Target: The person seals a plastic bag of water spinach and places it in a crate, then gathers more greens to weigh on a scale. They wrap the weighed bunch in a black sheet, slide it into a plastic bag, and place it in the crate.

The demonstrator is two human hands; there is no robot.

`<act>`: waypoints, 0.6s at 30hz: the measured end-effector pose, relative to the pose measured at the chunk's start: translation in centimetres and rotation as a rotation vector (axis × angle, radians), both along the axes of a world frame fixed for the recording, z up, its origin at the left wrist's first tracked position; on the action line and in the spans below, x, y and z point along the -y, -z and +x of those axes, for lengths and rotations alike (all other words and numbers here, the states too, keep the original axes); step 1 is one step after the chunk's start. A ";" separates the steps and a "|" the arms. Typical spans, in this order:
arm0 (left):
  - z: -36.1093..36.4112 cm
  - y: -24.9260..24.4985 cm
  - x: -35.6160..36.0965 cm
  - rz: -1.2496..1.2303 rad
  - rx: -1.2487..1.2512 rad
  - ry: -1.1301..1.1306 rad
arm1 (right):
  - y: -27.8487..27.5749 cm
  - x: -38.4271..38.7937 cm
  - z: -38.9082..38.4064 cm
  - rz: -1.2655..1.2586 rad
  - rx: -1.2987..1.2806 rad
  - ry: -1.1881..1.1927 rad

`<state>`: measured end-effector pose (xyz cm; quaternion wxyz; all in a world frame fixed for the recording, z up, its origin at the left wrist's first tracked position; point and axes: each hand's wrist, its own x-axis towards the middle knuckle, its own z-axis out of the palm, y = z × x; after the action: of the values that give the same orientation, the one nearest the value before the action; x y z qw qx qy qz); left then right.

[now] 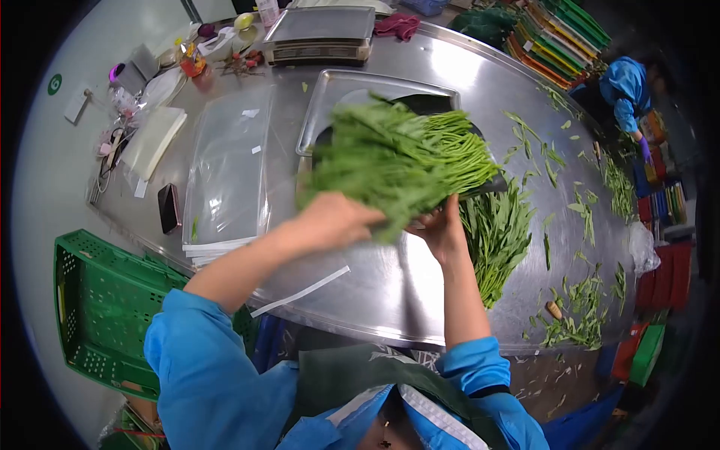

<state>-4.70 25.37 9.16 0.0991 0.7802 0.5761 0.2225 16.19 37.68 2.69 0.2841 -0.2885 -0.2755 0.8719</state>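
A large bunch of leafy green vegetables [397, 154], motion-blurred at its leafy left end, lies on a black tray [429, 103] above the steel table. The stems point right. My left hand [334, 220] is blurred at the lower left of the leaves, touching them; its fingers cannot be made out. At the near edge my right hand [441, 231] has its thumb up and its fingers curled under, gripping the black tray's rim below the stems. Behind it, more loose greens [495, 244] lie on the table. A metal tray [319, 97] sits just beyond the bunch.
Clear plastic bags [229, 165] are stacked on the left, beside a phone [169, 208]. A scale [321, 34] stands at the back. Scattered leaves [577, 311] cover the right side of the steel table [375, 292]. A green crate [112, 300] is at lower left; a co-worker [626, 86] bends at far right.
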 end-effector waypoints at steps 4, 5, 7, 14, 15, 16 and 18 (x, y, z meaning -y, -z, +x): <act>-1.9 -3.8 -3.5 0.001 0.959 -0.505 | -0.7 -0.1 2.8 -0.134 0.050 0.171; -3.2 -2.2 -4.4 0.003 0.956 -0.496 | -0.1 -0.2 4.5 -0.069 0.107 0.154; -5.1 4.2 -6.0 -0.223 0.946 -0.615 | 0.5 0.1 6.7 0.038 0.237 0.112; 11.5 8.5 -3.5 -0.502 1.617 -0.323 | -0.7 3.2 6.6 0.951 1.129 -0.032; 11.8 8.3 -3.1 -0.467 1.670 -0.375 | 0.5 2.7 7.4 0.889 0.897 -0.043; 12.0 8.1 -2.5 -0.431 1.719 -0.430 | 0.3 2.5 7.6 0.813 0.665 -0.056; 13.3 7.7 -1.9 -0.309 1.685 -0.540 | -2.1 3.1 8.1 0.825 0.469 -0.283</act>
<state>8.63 27.22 1.48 0.5371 0.1739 0.4997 0.6569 24.28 34.58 4.77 0.1840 -0.3002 -0.6905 0.6318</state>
